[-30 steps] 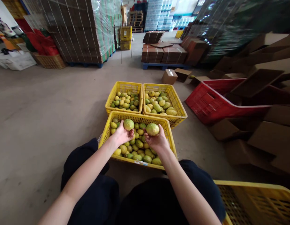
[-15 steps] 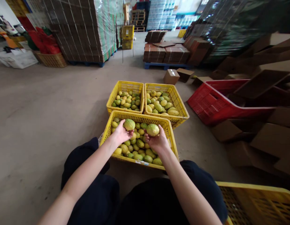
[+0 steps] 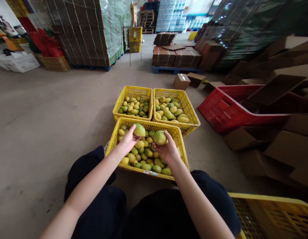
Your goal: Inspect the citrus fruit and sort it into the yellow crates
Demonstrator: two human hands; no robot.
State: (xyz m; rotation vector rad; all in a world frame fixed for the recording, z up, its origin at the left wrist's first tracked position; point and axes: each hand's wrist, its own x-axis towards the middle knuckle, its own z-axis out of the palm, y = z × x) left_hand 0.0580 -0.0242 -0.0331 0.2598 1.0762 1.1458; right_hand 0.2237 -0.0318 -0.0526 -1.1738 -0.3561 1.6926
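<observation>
Over the near yellow crate (image 3: 183, 149) of yellow-green fruits, my left hand (image 3: 128, 140) grips a green fruit (image 3: 139, 130) by its left side, thumb on top. To its right, my right hand (image 3: 168, 148) is closed round another yellow-green fruit (image 3: 160, 137), cupping it from below and the right. A small gap parts the two held fruits. Behind the near crate stand two more yellow crates, the back left one (image 3: 115, 111) with smaller fruits and the back right one (image 3: 193, 114) with larger ones.
To the right a red crate (image 3: 215, 111) stands among open cardboard boxes (image 3: 280, 146). Another yellow crate (image 3: 275, 212) is at the lower right. Farther off are a small carton (image 3: 181, 81), flattened cardboard on a blue pallet (image 3: 177, 70), and wrapped stacks (image 3: 81, 33).
Both held fruits have turned in my hands. The left fruit has risen slightly and moved right, while the right one has shifted a little left.
</observation>
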